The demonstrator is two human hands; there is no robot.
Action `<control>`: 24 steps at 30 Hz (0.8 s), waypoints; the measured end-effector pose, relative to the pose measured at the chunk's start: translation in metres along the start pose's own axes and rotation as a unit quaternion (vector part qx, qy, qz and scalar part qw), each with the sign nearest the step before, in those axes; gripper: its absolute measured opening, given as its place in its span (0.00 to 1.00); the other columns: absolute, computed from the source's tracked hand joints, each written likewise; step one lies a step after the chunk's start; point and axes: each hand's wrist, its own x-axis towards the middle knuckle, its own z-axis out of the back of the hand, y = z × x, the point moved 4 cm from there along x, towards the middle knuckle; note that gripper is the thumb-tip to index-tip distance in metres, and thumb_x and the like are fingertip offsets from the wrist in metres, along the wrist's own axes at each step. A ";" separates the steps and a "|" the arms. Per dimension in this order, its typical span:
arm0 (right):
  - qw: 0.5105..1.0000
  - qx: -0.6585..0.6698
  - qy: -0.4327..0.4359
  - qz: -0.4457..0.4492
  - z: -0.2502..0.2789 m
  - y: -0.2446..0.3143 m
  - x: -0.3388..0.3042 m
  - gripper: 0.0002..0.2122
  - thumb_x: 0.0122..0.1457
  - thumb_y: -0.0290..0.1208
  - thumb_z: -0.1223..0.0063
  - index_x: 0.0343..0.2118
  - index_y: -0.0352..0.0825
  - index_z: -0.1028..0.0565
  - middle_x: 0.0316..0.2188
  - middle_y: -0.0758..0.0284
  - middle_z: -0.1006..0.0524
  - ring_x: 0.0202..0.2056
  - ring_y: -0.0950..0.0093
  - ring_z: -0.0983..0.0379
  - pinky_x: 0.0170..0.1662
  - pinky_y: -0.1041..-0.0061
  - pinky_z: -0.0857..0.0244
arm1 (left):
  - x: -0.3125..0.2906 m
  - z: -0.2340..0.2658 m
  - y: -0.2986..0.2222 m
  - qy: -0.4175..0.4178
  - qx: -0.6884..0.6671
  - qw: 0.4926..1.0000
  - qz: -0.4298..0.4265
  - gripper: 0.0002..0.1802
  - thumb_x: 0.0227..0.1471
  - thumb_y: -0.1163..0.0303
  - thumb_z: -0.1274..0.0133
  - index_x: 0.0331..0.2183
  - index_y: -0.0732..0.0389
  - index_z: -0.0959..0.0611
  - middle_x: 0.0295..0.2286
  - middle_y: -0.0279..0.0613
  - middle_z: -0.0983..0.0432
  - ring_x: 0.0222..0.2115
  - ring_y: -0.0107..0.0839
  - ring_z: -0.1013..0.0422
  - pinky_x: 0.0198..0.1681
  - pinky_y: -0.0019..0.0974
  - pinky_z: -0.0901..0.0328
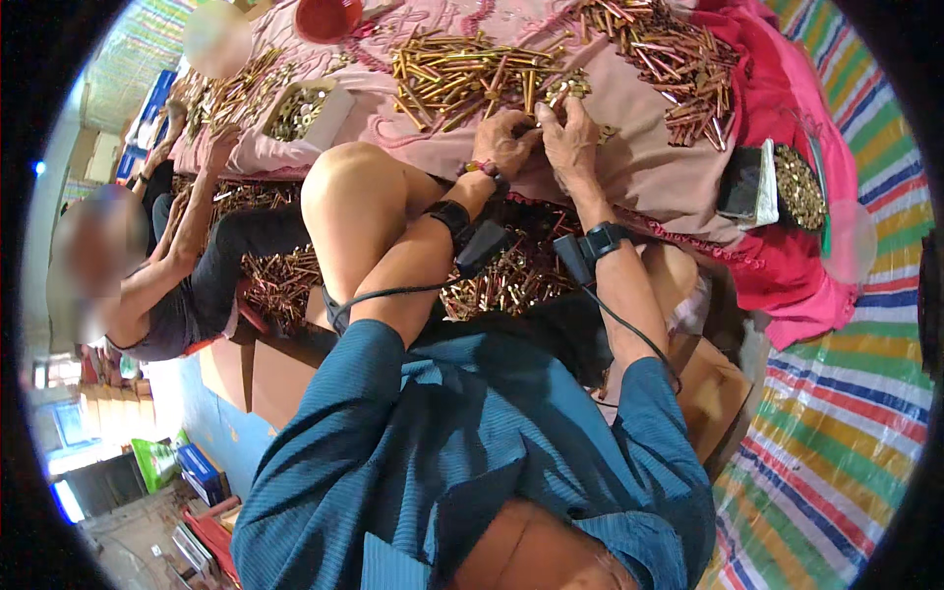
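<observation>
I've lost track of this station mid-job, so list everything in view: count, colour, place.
Cloths: at least two, pinks, spread ahead.
Carton: one, whitish, upper left.
Long bolts: uncountable, brassy to coppery, heaped on and below the cloths.
Small metal fittings: uncountable, silvery-gold, carton and far right.
Bowl: one, red, top.
Flat object: one, dark, right; kind unclear.
Striped sheet: one, multicoloured, right.
Co-worker: one, dark clothes, left.
Background clutter: unclear, mixed, lower left.
Wrist straps: two, black, both wrists.
Shirt: one, blue, foreground.
Left hand: one, bare, near central bolts.
Right hand: one, bare, beside it.

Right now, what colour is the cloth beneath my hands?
The cloth is pale pink, clearest in the head view.
</observation>
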 end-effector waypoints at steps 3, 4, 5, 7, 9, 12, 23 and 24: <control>1.000 -0.002 -0.008 0.003 0.002 0.002 0.000 0.16 0.56 0.40 0.41 0.31 0.29 0.28 0.30 0.47 0.23 0.35 0.46 0.27 0.39 0.51 0.36 | -0.001 -0.002 0.002 -0.002 -0.008 1.000 -0.010 0.14 0.46 0.63 0.36 0.34 0.61 0.14 0.30 0.51 0.20 0.34 0.49 0.24 0.39 0.45 0.30; 1.000 0.000 -0.014 0.014 0.000 0.002 -0.001 0.16 0.56 0.40 0.42 0.31 0.29 0.28 0.29 0.48 0.23 0.34 0.47 0.27 0.39 0.52 0.35 | 0.000 -0.001 0.002 -0.004 -0.001 1.000 -0.012 0.13 0.46 0.64 0.36 0.33 0.61 0.14 0.30 0.51 0.20 0.34 0.49 0.24 0.39 0.45 0.30; 1.000 -0.003 -0.016 0.010 -0.001 0.000 -0.001 0.16 0.56 0.40 0.42 0.31 0.29 0.28 0.29 0.48 0.23 0.34 0.47 0.27 0.39 0.52 0.35 | -0.001 -0.003 0.002 0.001 -0.004 1.000 -0.012 0.13 0.46 0.64 0.36 0.33 0.61 0.14 0.30 0.51 0.20 0.34 0.49 0.24 0.39 0.45 0.30; 0.999 0.026 -0.019 0.025 -0.002 0.000 -0.002 0.16 0.57 0.40 0.42 0.30 0.29 0.28 0.29 0.48 0.24 0.33 0.46 0.27 0.38 0.52 0.35 | -0.002 -0.001 0.002 -0.010 -0.044 0.999 0.003 0.12 0.46 0.64 0.36 0.32 0.61 0.14 0.30 0.51 0.20 0.34 0.50 0.24 0.38 0.45 0.30; 1.000 0.019 -0.015 0.009 -0.003 -0.001 -0.003 0.15 0.57 0.39 0.41 0.30 0.29 0.28 0.28 0.49 0.24 0.32 0.46 0.27 0.37 0.52 0.35 | -0.001 0.000 -0.001 -0.005 -0.024 1.000 -0.016 0.11 0.46 0.65 0.36 0.32 0.61 0.14 0.29 0.51 0.20 0.33 0.50 0.24 0.37 0.45 0.30; 0.999 -0.003 -0.027 0.026 -0.002 0.002 0.000 0.16 0.56 0.39 0.40 0.29 0.29 0.29 0.27 0.50 0.24 0.31 0.47 0.27 0.36 0.54 0.34 | -0.004 -0.003 0.005 -0.010 -0.018 1.000 -0.002 0.11 0.46 0.64 0.36 0.32 0.60 0.14 0.27 0.51 0.21 0.31 0.51 0.24 0.35 0.46 0.30; 1.000 -0.013 -0.010 -0.006 0.003 -0.002 -0.003 0.14 0.58 0.39 0.41 0.30 0.29 0.26 0.26 0.53 0.22 0.30 0.55 0.24 0.36 0.61 0.32 | 0.005 -0.003 0.001 0.016 -0.020 1.000 -0.002 0.15 0.45 0.62 0.37 0.33 0.62 0.14 0.28 0.56 0.21 0.31 0.53 0.24 0.36 0.49 0.31; 1.000 -0.018 -0.015 -0.006 0.005 -0.002 -0.003 0.14 0.58 0.39 0.41 0.30 0.29 0.26 0.26 0.53 0.22 0.30 0.55 0.24 0.36 0.61 0.32 | 0.006 -0.004 0.001 0.028 -0.016 0.999 0.008 0.14 0.46 0.63 0.37 0.34 0.62 0.14 0.28 0.57 0.21 0.31 0.53 0.24 0.36 0.49 0.31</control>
